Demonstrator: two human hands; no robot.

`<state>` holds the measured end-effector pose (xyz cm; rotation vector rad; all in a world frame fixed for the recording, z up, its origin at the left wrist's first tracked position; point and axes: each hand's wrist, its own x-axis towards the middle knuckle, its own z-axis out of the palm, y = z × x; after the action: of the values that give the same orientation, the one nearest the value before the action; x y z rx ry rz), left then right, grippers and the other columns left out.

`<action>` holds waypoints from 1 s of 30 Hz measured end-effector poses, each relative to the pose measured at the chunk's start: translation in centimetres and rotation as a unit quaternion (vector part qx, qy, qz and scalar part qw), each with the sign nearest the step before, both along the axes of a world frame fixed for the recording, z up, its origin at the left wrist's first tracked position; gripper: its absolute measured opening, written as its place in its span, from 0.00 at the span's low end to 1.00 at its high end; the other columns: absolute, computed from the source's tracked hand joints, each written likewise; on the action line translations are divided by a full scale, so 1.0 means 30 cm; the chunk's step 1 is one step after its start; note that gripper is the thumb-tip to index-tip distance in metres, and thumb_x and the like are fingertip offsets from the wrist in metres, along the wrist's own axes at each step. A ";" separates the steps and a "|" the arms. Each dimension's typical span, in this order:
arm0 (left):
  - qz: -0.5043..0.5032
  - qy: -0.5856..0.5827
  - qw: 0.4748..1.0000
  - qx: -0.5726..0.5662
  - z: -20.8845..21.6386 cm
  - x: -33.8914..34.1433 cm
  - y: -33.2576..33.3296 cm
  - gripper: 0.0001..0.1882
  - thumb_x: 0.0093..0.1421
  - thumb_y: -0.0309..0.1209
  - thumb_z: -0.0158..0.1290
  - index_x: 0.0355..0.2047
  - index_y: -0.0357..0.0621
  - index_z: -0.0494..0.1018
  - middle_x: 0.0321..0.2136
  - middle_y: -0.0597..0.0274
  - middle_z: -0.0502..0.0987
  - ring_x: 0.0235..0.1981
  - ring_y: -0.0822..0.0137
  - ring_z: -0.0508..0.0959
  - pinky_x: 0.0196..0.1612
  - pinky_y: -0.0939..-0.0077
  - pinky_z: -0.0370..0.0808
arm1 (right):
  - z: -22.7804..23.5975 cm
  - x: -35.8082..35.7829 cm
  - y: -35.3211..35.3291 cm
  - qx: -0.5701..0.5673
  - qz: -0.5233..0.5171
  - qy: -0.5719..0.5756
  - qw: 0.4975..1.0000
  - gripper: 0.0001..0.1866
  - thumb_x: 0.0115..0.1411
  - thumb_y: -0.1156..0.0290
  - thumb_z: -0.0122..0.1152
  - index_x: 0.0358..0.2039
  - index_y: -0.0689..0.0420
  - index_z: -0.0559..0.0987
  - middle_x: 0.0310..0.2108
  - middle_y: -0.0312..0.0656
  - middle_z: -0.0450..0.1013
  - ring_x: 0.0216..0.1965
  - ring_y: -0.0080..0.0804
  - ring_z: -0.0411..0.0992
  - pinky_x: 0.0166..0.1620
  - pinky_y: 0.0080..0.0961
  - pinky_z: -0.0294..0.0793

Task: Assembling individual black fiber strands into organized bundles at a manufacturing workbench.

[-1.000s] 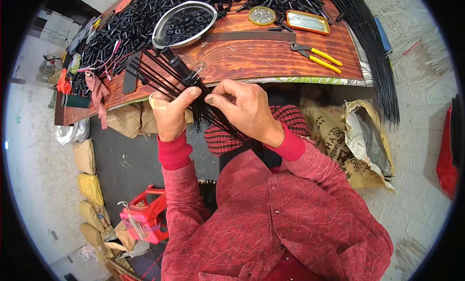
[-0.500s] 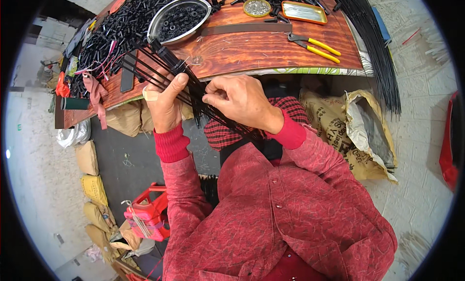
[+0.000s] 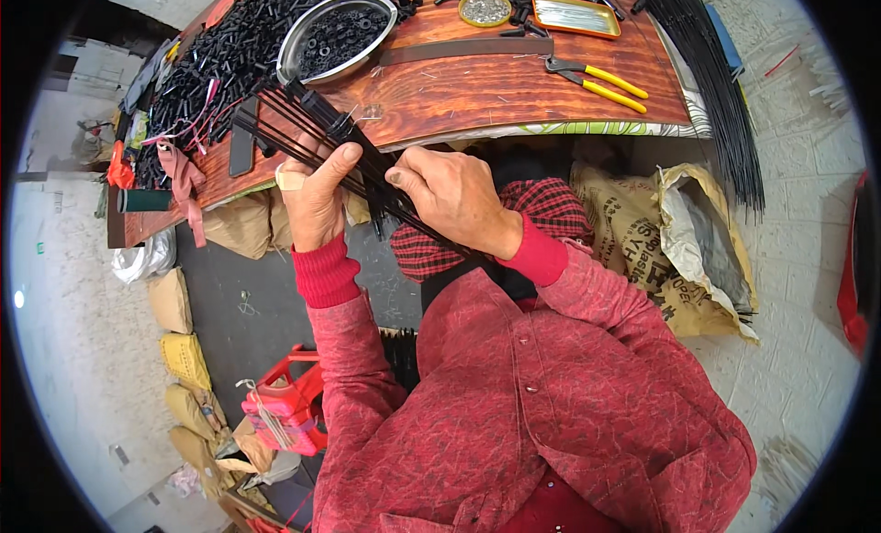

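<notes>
A bundle of thin black rods (image 3: 374, 166), some carrying black tubular fittings (image 3: 338, 127) at the upper end, slants between my hands just off the table's front edge. My left hand (image 3: 314, 198) is wrapped round its upper part, thumb on top, with a beige bandage-like strip on one finger. Lower along the bundle, my right hand (image 3: 457, 198) is closed with fingers curled and thumb pressed against the rods. Its fingertips are mostly hidden behind the thumb and knuckles. The bundle's lower end reaches toward my lap.
On the wooden table (image 3: 459, 83) lie yellow-handled pliers (image 3: 601, 86), a metal bowl (image 3: 390, 23) of black rings, a round tin (image 3: 485, 10), an orange tray (image 3: 575, 16) and heaps of black fittings (image 3: 229, 60). More rods (image 3: 725, 120) hang over the right edge above an open sack (image 3: 633, 225).
My right hand has turned slightly, its thumb now lying along the rods where fingertips were pinched before. My left hand keeps nearly the same hold.
</notes>
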<state>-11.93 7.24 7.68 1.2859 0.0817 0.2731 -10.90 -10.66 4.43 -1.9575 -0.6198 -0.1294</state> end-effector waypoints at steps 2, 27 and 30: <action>0.002 -0.003 1.000 0.007 0.004 -0.005 -0.003 0.20 0.53 0.18 0.62 0.47 0.36 0.75 0.40 0.62 0.78 0.40 0.71 0.77 0.48 0.76 0.74 | -0.003 -0.006 0.007 0.012 -0.008 -0.013 1.000 0.14 0.62 0.62 0.58 0.26 0.58 0.75 0.20 0.47 0.74 0.23 0.48 0.75 0.27 0.42 0.71; 0.088 -0.020 0.992 0.090 0.035 -0.027 -0.073 0.21 0.52 0.21 0.61 0.48 0.31 0.75 0.37 0.60 0.79 0.37 0.71 0.78 0.44 0.77 0.74 | 0.005 -0.036 0.017 0.024 -0.047 -0.003 0.999 0.12 0.61 0.64 0.60 0.24 0.56 0.76 0.18 0.44 0.73 0.22 0.47 0.75 0.25 0.41 0.70; 0.096 -0.022 0.992 0.083 0.033 -0.036 -0.068 0.20 0.52 0.21 0.61 0.47 0.30 0.76 0.37 0.60 0.80 0.37 0.71 0.78 0.44 0.78 0.74 | -0.004 -0.037 0.024 0.025 -0.033 0.015 0.999 0.11 0.61 0.65 0.60 0.24 0.56 0.76 0.20 0.44 0.75 0.24 0.47 0.76 0.26 0.40 0.71</action>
<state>-12.99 5.19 8.66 1.4385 0.1482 0.4812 -12.02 -9.93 4.31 -1.9285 -0.5271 -0.1552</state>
